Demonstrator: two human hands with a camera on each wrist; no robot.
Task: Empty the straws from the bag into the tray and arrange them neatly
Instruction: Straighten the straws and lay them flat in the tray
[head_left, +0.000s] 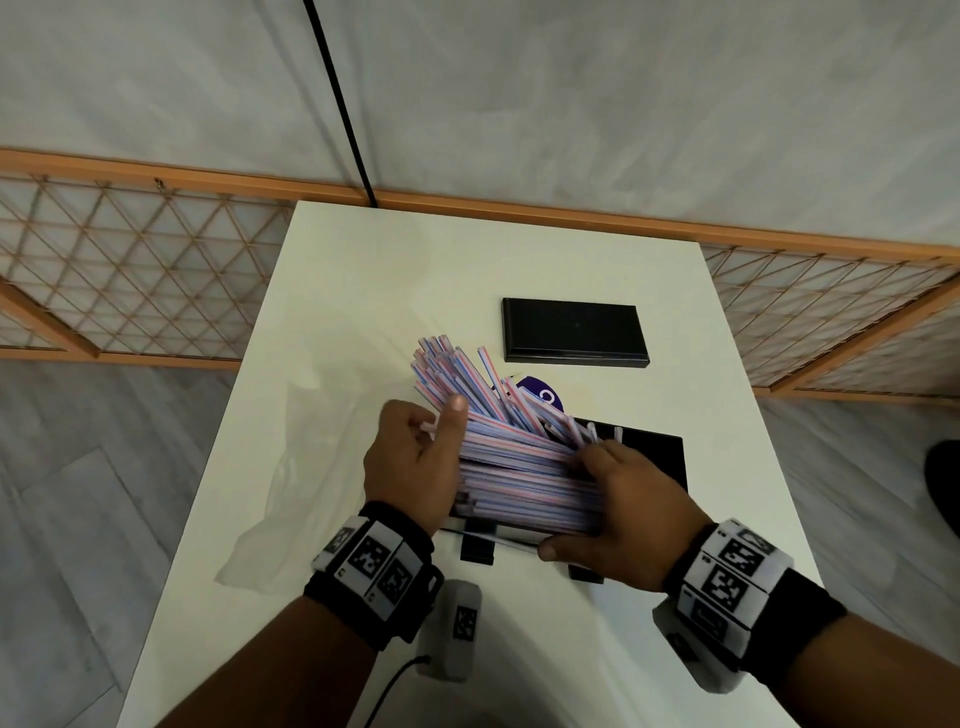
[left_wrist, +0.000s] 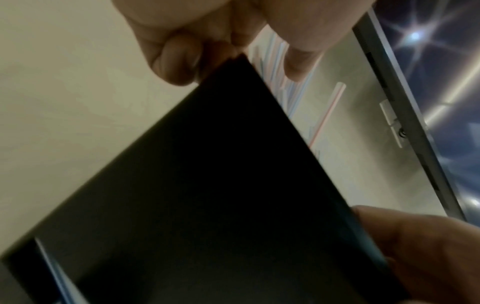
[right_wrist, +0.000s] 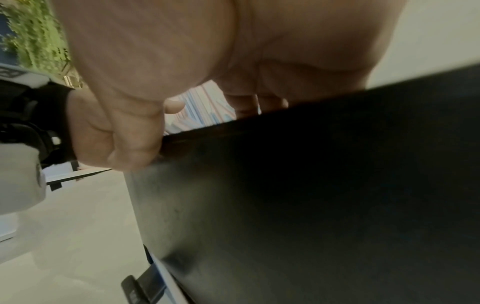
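A thick pile of red-and-blue striped white straws (head_left: 519, 467) lies across the black tray (head_left: 660, 457), and its far ends fan up and left over the rim. My left hand (head_left: 434, 421) cups the left ends, thumb laid on top and fingers curled behind. My right hand (head_left: 571, 504) grips the right end, fingers over the pile and thumb under the front edge. The clear plastic bag (head_left: 306, 467) lies slack on the table to the left. The left wrist view shows the tray's dark wall (left_wrist: 207, 185) with straws (left_wrist: 293, 92) beyond it. In the right wrist view, straws (right_wrist: 202, 107) show above the tray (right_wrist: 311, 195).
A second flat black tray or lid (head_left: 574, 330) lies at the back of the white table (head_left: 363, 291). A purple label (head_left: 540, 397) peeks out behind the straws. A grey tagged device (head_left: 452, 634) with a cable sits near the front edge. A wooden lattice screen (head_left: 130, 270) runs behind.
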